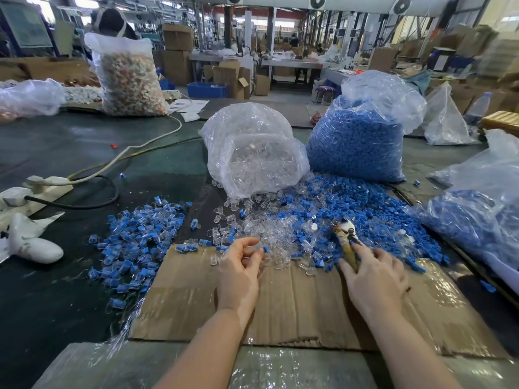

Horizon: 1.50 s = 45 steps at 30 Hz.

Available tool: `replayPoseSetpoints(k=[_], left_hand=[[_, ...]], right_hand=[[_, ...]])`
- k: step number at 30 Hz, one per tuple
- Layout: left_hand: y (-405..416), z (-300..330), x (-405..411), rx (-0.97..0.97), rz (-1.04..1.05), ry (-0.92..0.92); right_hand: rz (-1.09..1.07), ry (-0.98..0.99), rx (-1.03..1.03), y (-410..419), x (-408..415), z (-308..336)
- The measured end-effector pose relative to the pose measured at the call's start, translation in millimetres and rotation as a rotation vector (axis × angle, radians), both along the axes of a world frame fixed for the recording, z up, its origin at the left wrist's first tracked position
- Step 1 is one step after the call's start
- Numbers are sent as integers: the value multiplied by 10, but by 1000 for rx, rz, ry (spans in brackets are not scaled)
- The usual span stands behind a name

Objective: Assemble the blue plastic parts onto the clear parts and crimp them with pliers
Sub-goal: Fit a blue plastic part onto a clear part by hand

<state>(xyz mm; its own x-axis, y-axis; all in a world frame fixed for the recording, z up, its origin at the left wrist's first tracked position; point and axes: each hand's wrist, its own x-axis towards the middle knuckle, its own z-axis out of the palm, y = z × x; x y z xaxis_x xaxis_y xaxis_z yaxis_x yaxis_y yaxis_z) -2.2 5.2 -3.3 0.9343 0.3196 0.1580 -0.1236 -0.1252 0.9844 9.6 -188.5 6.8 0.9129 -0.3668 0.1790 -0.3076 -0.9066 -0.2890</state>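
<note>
Pinching a small blue plastic part [265,249] between thumb and curled fingertips, the left hand [241,269] hovers at the far edge of the cardboard sheet [280,301]. The loose clear parts [269,234] lie just beyond that edge, directly ahead of these fingers, so the left hand is the nearer one to them. The right hand [375,277] rests on the cardboard's far right side, fingers curled around the pliers [346,242]. Their long axis runs away from the cardboard, nose out over the spilled blue parts [379,220]; how the jaws stand is too blurred to tell. A pile of assembled pieces [134,240] lies left of the cardboard. No readable writing appears anywhere.
</note>
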Motion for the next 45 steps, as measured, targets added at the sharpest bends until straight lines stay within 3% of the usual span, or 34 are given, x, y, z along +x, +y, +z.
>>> replayPoseSetpoints(k=[2, 7, 12, 19, 27, 34, 40, 45], left_hand=[[1, -16, -7, -30, 49, -20], [51, -34, -10, -178, 297, -77], [113, -50, 48, -184, 518, -63], [109, -13, 80, -40, 584, 69], [94, -9, 68, 60, 462, 104], [57, -37, 67, 318, 352, 82], [-67, -91, 26, 674, 241, -109], [-122, -140, 61, 987, -71, -104]], right_hand=[[12, -111, -27, 92, -6, 24], [272, -430, 24, 461, -80, 25], [380, -479, 55, 539, -135, -130], [387, -480, 98, 524, -144, -163], [357, -418, 106, 513, -147, -177], [313, -431, 105, 525, -141, -181], [229, -454, 40, 538, -132, -171], [244, -399, -23, 535, -117, -201]])
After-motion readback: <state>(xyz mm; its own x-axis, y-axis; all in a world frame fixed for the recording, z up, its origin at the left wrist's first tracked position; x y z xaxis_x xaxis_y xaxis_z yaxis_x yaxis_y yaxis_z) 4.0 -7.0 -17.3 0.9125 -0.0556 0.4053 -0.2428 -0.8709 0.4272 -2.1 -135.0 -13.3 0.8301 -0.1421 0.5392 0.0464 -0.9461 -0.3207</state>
